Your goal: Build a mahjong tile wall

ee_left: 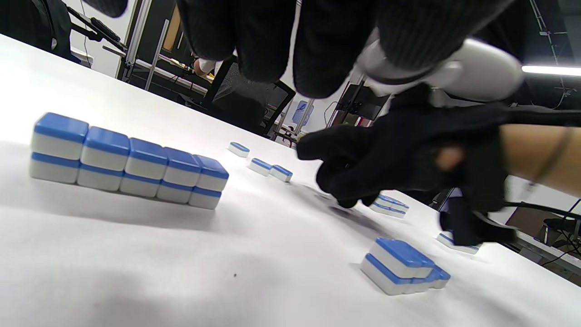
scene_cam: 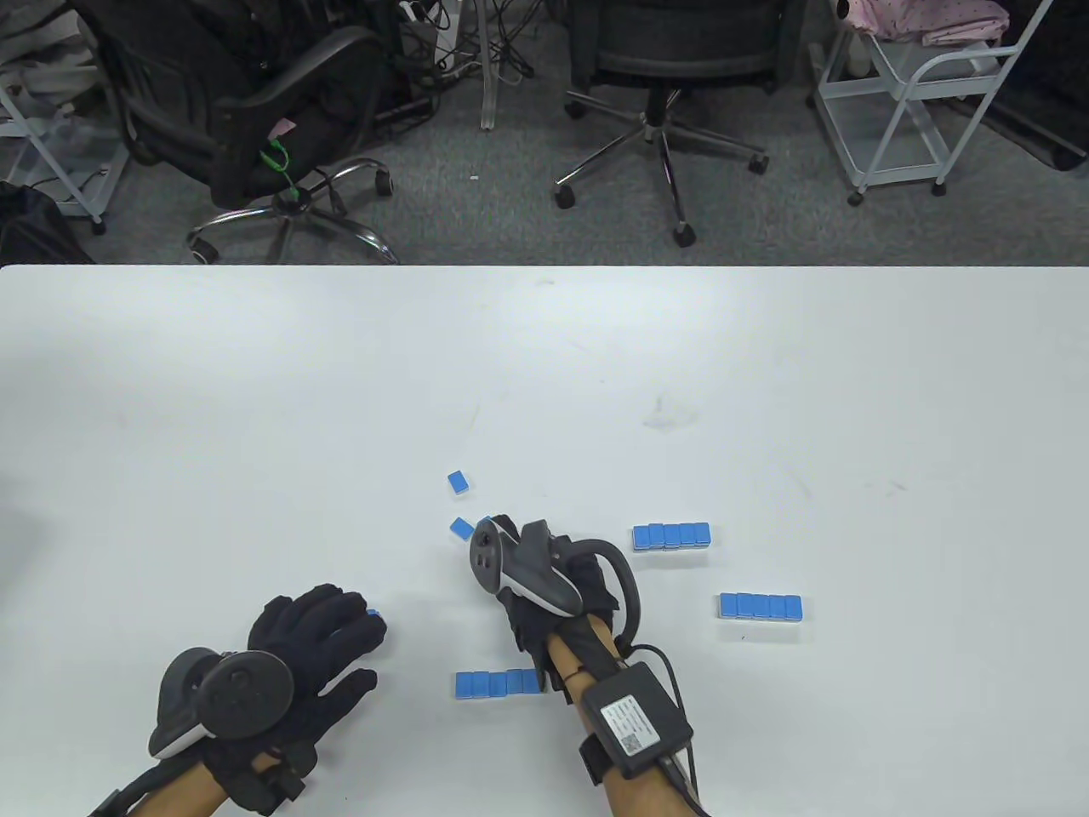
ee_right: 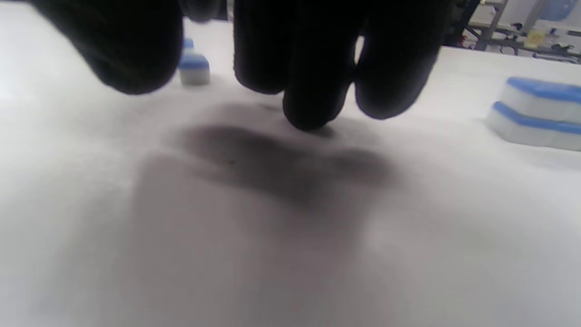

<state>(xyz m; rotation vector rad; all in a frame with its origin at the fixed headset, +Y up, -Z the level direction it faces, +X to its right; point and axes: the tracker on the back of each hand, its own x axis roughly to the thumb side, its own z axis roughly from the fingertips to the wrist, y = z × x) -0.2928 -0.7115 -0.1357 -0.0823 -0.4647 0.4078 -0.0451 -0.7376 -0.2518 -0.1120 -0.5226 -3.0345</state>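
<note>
My left hand (scene_cam: 315, 634) lay low on the white desk (scene_cam: 255, 408), its black knitted glove fingers spread forward and relaxed. A sliver of blue showed at one fingertip (scene_cam: 373, 614), too small for me to say whether it was a tile or part of the glove, so I cannot tell if that hand held anything. My right hand (scene_cam: 544, 587) reached toward the loose tiles, with the grey and white tracker (scene_cam: 519, 570) covering most of it from above. In the right wrist view its fingers (ee_right: 313, 77) hung down with their tips near or on the matte desk, blurred and dark; I could not see a tile between them, and whether they touched the desk was unclear.

The mahjong tiles were small smooth blocks, blue on the back and white below. Three short walls stood two layers high: the near wall (scene_cam: 498, 683), partly hidden behind my right wrist, the middle wall (scene_cam: 671, 536) and the right wall (scene_cam: 760, 606). From the left wrist view the near wall (ee_left: 127, 163) showed five rounded tiles per layer. One loose tile (scene_cam: 459, 482) lay apart further out, a second loose tile (scene_cam: 461, 528) just beside my right fingers, and a third was mostly hidden under the tracker. A black box (scene_cam: 635, 713) was strapped to my right forearm.
</note>
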